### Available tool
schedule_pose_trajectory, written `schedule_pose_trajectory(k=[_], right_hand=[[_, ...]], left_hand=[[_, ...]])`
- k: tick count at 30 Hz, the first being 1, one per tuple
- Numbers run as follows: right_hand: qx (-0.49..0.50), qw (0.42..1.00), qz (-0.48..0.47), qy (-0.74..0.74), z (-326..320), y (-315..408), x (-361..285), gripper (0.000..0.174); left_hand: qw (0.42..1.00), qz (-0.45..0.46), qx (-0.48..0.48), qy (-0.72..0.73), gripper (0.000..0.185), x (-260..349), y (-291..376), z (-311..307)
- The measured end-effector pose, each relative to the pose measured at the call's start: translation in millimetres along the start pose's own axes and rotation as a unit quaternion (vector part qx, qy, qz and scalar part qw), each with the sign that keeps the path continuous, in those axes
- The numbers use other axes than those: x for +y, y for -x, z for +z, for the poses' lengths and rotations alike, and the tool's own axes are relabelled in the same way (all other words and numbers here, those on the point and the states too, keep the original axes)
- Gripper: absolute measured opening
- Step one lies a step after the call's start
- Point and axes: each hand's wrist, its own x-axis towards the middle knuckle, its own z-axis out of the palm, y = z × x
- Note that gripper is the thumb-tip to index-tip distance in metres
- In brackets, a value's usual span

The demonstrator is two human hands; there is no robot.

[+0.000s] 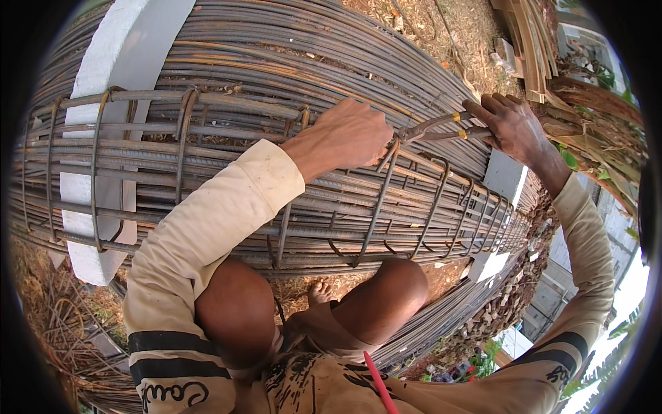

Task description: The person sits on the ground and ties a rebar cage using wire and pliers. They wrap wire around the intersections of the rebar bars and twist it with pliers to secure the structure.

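Observation:
My left hand (351, 132) is curled over the top bar of a rebar cage (380, 207), right beside a stirrup's upper corner. Its fingertips are mostly hidden beneath the hand. Steel tying pincers (432, 128) with yellow marks on the handles are held in my right hand (509, 124). Their jaws sit at that same stirrup corner, close to my left knuckles. The handles are spread somewhat apart. Any tie wire between the jaws is too small to make out. Square stirrups (182, 147) ring the long bars at intervals.
The cage lies across a white support beam (111, 57) at left and another white support (504, 176) at right. Many loose ribbed bars (289, 46) stretch behind it. Bent rods (67, 336) are heaped at lower left. Timber planks (527, 46) lie at upper right. My knees (240, 305) are close to the cage.

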Motion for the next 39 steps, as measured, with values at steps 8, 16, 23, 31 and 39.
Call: schedule_pose_trajectory(k=[8,16,23,31,39], right_hand=[[-0.313,0.875,0.069,-0.364,-26.3,-31.8,13.0,0.040],[-0.274,0.903,0.056,-0.326,-28.6,-2.5,-3.5,0.042],[0.102,0.985,-0.134,0.026,-34.4,32.2,-28.0,0.043],[0.149,0.985,-0.082,-0.007,-12.0,29.1,-38.3,0.031],[0.147,0.980,-0.125,0.058,-14.9,2.2,-12.9,0.037]], left_hand=[[1.000,-0.006,0.023,0.018,0.023,-4.2,2.6,2.3],[0.999,0.022,0.028,0.008,0.023,-0.2,-0.8,4.9],[1.000,-0.006,0.008,0.010,0.026,-2.4,4.3,5.3],[1.000,-0.009,-0.002,-0.009,0.033,-0.6,4.5,6.3],[0.999,-0.022,-0.032,-0.010,0.037,3.2,5.2,1.6]])
